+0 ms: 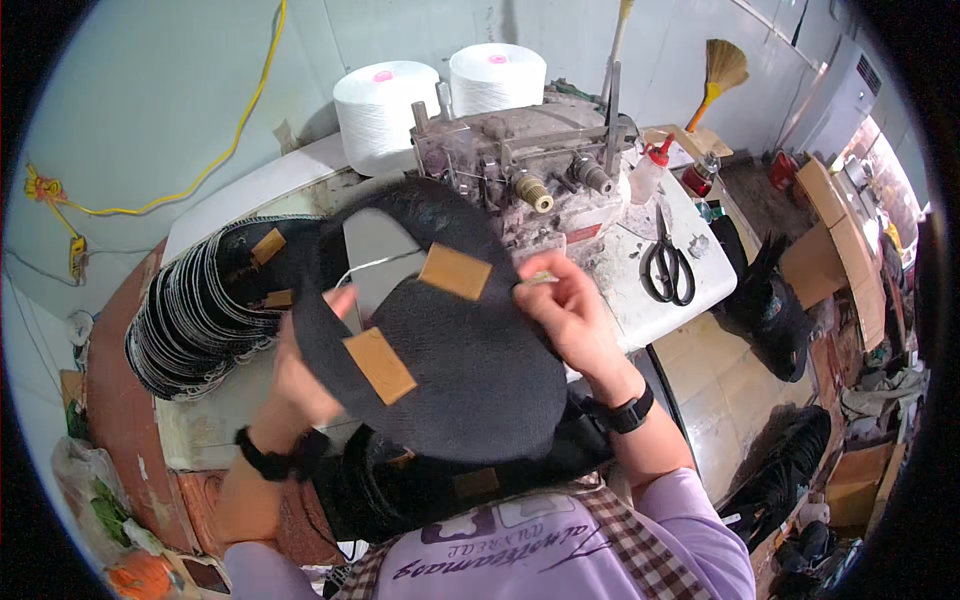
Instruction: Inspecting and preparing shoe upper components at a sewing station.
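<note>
A black, felt-like fabric piece [470, 360], curved with a cut-out at its upper left, hangs before my chest. Two tan rectangular patches [455, 271] sit on its face. My left hand [303, 375] grips its left edge, thumb in front and the other fingers mostly hidden, slightly blurred. At the right edge my right hand [572, 318] pinches the piece; something small and pale shows by those fingertips. A white thread [380, 262] crosses the cut-out. More black pieces [475, 483] with tan patches lie on my lap below.
A dusty sewing machine [540, 180] stands behind the piece, beside two white thread cones [386, 115]. Left of it lies a stack of black pieces with white-stitched edges [190, 320]. Black scissors [668, 270] and a red-tipped bottle [650, 172] are on the white table's right side.
</note>
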{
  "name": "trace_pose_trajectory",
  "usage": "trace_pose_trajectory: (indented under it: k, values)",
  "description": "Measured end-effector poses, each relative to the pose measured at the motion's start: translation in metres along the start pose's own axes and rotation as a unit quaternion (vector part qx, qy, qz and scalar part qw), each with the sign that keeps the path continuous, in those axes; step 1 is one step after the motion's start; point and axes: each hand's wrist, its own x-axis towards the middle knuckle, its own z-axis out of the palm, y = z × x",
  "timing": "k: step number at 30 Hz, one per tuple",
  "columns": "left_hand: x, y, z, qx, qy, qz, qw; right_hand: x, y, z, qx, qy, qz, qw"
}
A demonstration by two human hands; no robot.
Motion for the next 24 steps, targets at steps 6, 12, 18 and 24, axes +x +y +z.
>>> trace_pose_trajectory:
  k: [6,12,18,24]
  values:
    - [0.038,0.006,0.026,-0.603,0.106,-0.18,0.77,0.002,0.029,0.036,0.044,-0.008,0.017,0.999]
    - [0.062,-0.025,0.014,-0.671,0.106,-0.182,0.711,-0.012,0.012,0.054,0.17,-0.052,0.074,0.981]
    - [0.037,0.013,0.026,-0.514,0.089,-0.137,0.842,-0.011,0.015,0.023,0.323,-0.095,0.094,0.937]
    - [0.077,-0.024,0.01,-0.586,0.16,-0.275,0.745,-0.01,0.033,0.05,-0.033,-0.018,-0.018,0.999]
